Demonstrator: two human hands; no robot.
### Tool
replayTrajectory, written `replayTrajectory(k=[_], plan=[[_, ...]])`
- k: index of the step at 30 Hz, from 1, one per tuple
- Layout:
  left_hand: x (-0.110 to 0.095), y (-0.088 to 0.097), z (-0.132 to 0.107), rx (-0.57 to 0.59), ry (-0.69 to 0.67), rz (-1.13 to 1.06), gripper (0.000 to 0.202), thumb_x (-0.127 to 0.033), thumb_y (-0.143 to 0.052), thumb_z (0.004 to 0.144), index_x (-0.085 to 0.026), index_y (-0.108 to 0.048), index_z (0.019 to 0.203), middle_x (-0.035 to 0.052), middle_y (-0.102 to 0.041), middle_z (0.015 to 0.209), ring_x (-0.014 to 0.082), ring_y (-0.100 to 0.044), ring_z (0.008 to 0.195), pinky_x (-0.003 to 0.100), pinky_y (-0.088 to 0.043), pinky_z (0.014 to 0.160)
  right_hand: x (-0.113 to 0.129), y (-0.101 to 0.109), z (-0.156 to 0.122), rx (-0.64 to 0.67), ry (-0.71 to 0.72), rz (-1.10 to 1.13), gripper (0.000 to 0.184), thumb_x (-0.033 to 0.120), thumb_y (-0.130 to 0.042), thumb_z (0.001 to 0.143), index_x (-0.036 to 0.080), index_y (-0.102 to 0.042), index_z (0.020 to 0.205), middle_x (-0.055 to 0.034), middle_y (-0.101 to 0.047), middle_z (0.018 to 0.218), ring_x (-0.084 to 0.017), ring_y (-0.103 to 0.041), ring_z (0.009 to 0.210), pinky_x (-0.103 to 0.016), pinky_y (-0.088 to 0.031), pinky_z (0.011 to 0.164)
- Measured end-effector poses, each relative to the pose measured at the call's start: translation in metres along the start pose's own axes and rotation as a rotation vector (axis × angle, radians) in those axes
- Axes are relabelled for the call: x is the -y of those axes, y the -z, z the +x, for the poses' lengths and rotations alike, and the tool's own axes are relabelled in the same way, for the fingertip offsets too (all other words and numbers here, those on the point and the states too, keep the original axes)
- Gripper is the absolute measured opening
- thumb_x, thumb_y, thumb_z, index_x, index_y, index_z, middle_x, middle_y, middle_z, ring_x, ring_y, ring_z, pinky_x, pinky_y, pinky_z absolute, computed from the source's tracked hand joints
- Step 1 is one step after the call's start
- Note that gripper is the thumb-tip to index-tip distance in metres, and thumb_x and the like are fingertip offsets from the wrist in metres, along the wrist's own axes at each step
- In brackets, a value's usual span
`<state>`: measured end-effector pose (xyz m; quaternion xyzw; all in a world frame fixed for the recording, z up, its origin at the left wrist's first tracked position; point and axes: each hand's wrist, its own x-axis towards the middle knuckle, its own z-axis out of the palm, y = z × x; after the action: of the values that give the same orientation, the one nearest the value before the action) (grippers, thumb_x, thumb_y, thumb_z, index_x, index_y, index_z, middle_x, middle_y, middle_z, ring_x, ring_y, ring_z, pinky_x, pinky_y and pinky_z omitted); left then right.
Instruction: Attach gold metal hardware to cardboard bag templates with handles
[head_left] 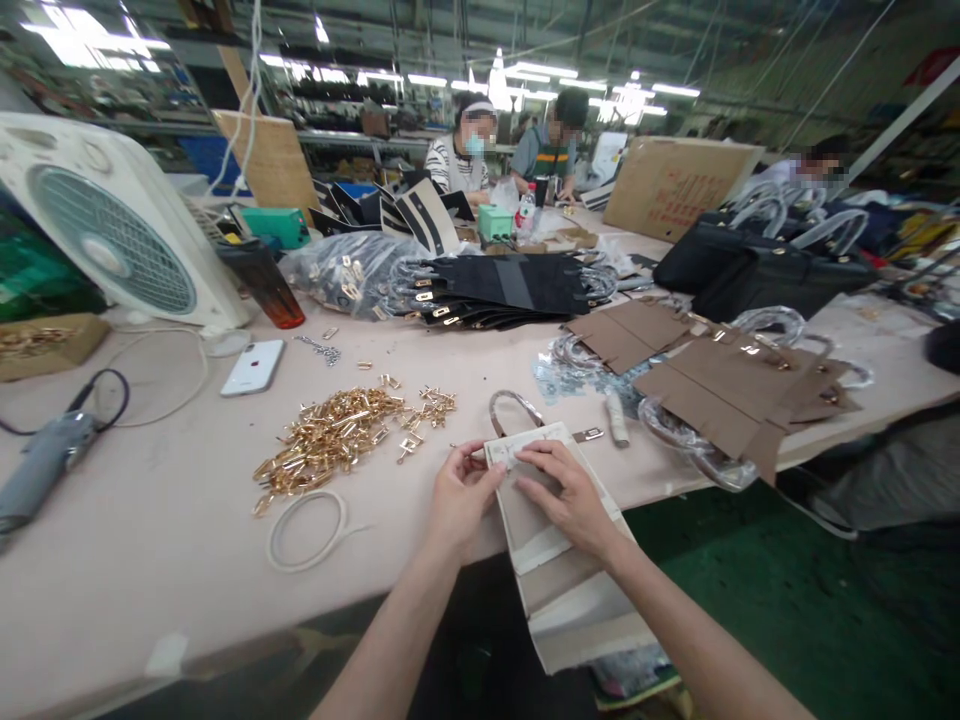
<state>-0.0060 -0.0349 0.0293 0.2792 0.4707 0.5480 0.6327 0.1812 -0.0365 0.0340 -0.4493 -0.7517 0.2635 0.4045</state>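
Note:
A bag panel (536, 545), its pale inner side up, lies partly on the table and hangs over the front edge. At its far end a brown handle (517, 402) loops up, and a short strap with a gold buckle (592, 434) sticks out to the right. My left hand (463, 495) grips the panel's upper left edge, thumb on top and fingers curled at the rim. My right hand (566, 490) rests on the panel near its top, fingers bent and apart. Whether anything small lies under its fingertips cannot be seen.
Left of the panel are a pile of gold metal fittings (330, 435) and a tape roll (306, 530). Farther left lie a phone (253, 367), a grey power tool (45, 470) and a fan (112, 230). Brown bag panels (720, 400) and black ones (502, 285) stack beyond. Co-workers sit opposite.

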Motion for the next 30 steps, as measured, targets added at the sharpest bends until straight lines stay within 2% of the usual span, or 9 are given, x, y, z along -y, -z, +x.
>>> replayTrajectory(k=[7,13,14,16,19,22,25,28,30], plan=[[0.0,0.016,0.007,-0.089,-0.32,0.436,0.036,-0.032,-0.08,0.079,-0.02,-0.07,0.112,0.0067,-0.07,0.103,0.0189,-0.069,0.088,0.032,-0.056,0.084,0.003,-0.027,0.003,-0.056,-0.037,-0.039,0.025,0.03,-0.066,0.099,0.03,-0.074,0.122,-0.009,-0.062,0.123,-0.025,-0.062,0.117,-0.044,-0.053,0.105],[-0.007,0.024,0.003,-0.138,-0.437,0.77,0.032,-0.033,-0.071,0.09,-0.022,-0.072,0.12,0.0082,-0.061,0.111,0.0203,-0.069,0.085,0.038,-0.058,0.087,0.015,-0.038,0.017,-0.002,0.009,-0.229,0.025,0.027,-0.068,0.098,0.027,-0.074,0.122,-0.0096,-0.064,0.115,-0.027,-0.061,0.109,-0.046,-0.055,0.097],[-0.008,0.024,0.003,-0.135,-0.461,0.83,0.033,-0.033,-0.069,0.092,-0.022,-0.071,0.123,0.01,-0.06,0.117,0.0224,-0.07,0.09,0.041,-0.058,0.091,0.016,-0.038,0.02,0.018,0.006,-0.261,0.025,0.026,-0.068,0.097,0.027,-0.074,0.122,-0.0097,-0.064,0.114,-0.027,-0.061,0.108,-0.047,-0.056,0.096],[-0.008,0.026,0.003,-0.16,-0.535,0.944,0.038,-0.033,-0.067,0.094,-0.024,-0.068,0.13,0.0137,-0.056,0.133,0.0298,-0.066,0.114,0.049,-0.052,0.104,0.018,-0.038,0.025,0.054,0.005,-0.311,0.027,0.026,-0.07,0.096,0.026,-0.072,0.123,-0.0101,-0.065,0.113,-0.029,-0.06,0.107,-0.049,-0.056,0.095],[-0.008,0.029,0.004,-0.206,-0.672,1.077,0.035,-0.033,-0.066,0.095,-0.028,-0.07,0.129,0.0122,-0.048,0.153,0.0371,-0.043,0.143,0.058,-0.036,0.12,0.017,-0.041,0.029,0.071,0.004,-0.335,0.03,0.026,-0.07,0.095,0.025,-0.071,0.125,-0.0108,-0.064,0.113,-0.03,-0.06,0.108,-0.05,-0.056,0.096],[-0.007,0.033,0.007,-0.147,-0.723,1.132,0.026,-0.033,-0.063,0.098,-0.028,-0.075,0.119,0.0103,-0.055,0.151,0.0362,-0.044,0.138,0.058,-0.036,0.118,0.014,-0.046,0.028,0.052,-0.002,-0.317,0.03,0.026,-0.069,0.096,0.025,-0.07,0.126,-0.0113,-0.064,0.113,-0.03,-0.06,0.109,-0.051,-0.055,0.097],[-0.006,0.036,0.01,-0.078,-0.722,1.143,0.028,-0.034,-0.059,0.1,-0.027,-0.075,0.122,0.0103,-0.067,0.137,0.0334,-0.05,0.127,0.054,-0.041,0.113,0.015,-0.048,0.024,0.024,-0.01,-0.28,0.031,0.025,-0.067,0.097,0.024,-0.068,0.128,-0.0119,-0.063,0.116,-0.03,-0.059,0.113,-0.052,-0.054,0.1],[-0.006,0.037,0.013,-0.059,-0.727,1.165,0.029,-0.034,-0.059,0.101,-0.026,-0.074,0.124,0.01,-0.07,0.131,0.0321,-0.053,0.122,0.052,-0.043,0.109,0.016,-0.037,0.02,0.007,-0.005,-0.154,0.039,0.023,-0.067,0.096,0.026,-0.063,0.135,-0.0112,-0.063,0.125,-0.028,-0.06,0.117,-0.047,-0.055,0.102],[-0.006,0.038,0.015,-0.056,-0.741,1.169,0.028,-0.033,-0.06,0.1,-0.027,-0.075,0.122,0.0092,-0.071,0.129,0.0318,-0.054,0.121,0.052,-0.044,0.108,0.014,-0.022,0.019,-0.088,-0.012,-0.1,0.039,0.023,-0.064,0.098,0.028,-0.062,0.136,-0.0111,-0.062,0.129,-0.026,-0.061,0.118,-0.045,-0.056,0.102]])
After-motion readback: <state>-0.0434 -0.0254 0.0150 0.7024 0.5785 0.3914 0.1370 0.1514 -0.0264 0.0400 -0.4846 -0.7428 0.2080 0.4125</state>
